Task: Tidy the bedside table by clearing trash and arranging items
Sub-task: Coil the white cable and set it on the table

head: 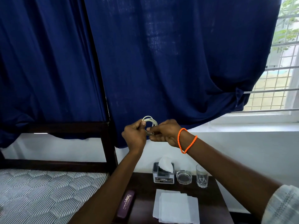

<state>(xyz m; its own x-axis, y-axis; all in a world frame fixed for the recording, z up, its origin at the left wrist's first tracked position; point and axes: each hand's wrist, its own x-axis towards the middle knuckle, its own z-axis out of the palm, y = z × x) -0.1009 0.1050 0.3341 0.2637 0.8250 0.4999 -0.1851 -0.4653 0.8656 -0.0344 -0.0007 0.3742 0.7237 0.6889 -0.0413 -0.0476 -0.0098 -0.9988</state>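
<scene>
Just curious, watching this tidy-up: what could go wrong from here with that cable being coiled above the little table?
The coiled cable, held by the left hand and right hand, could spring loose and uncoil. If it drops, it might hit the drinking glass or ashtray on the table below.

Head camera looks forward and down over bedside table (142,180), close; curtain (178,62) beyond.

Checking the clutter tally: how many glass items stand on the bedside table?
2: a glass ashtray right of the tissue box, and a drinking glass right of the ashtray, both along the bedside table back edge.
</scene>
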